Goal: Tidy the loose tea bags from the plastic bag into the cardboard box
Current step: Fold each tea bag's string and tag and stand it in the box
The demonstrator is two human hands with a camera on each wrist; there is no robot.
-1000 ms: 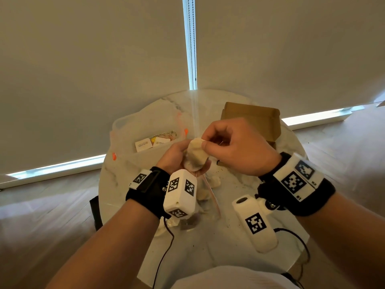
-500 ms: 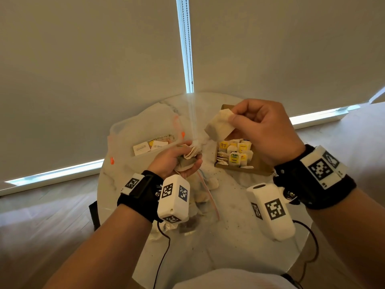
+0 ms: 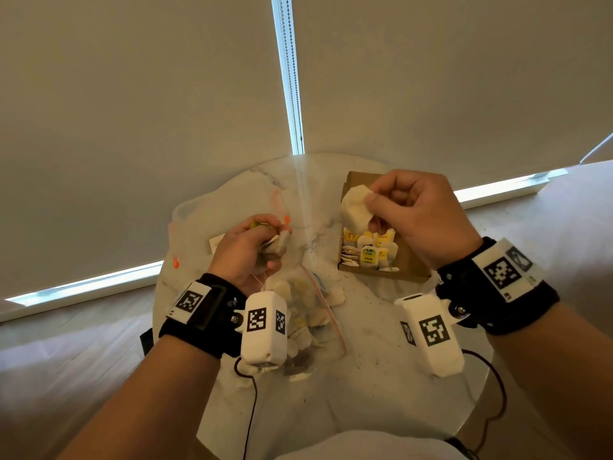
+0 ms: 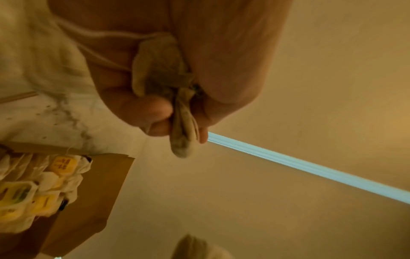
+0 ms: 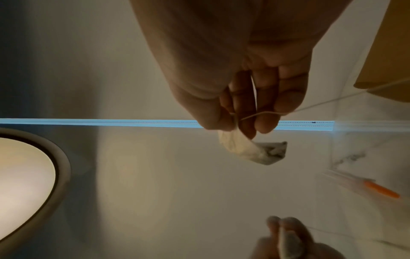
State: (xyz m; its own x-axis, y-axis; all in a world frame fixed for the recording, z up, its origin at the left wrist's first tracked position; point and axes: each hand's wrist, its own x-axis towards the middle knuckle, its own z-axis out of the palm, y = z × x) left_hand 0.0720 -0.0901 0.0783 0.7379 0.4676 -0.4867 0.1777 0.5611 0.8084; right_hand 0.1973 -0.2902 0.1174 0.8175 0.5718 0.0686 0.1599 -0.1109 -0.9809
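My right hand (image 3: 403,210) pinches one pale tea bag (image 3: 356,209) between thumb and fingers, held in the air above the open cardboard box (image 3: 403,265). In the right wrist view the same tea bag (image 5: 250,151) hangs from my fingertips and its string (image 5: 321,103) trails to the right. The box holds several tea bags (image 3: 368,252) with yellow tags. My left hand (image 3: 252,252) grips a bunch of tea bags (image 3: 278,245), seen squeezed in the fist (image 4: 177,112). Below it lies the clear plastic bag (image 3: 311,320) with several loose tea bags inside.
Everything sits on a round white marble table (image 3: 374,376) sprinkled with tea crumbs. A second clear bag with orange marks (image 3: 199,220) lies at the back left. Roller blinds (image 3: 132,94) hang right behind the table. Thin black cables (image 3: 252,406) run down from the wrist cameras.
My right hand pulled one tea bag away from the bunch in my left hand and carried it right, over the open box. My left hand drifted left with its bunch.
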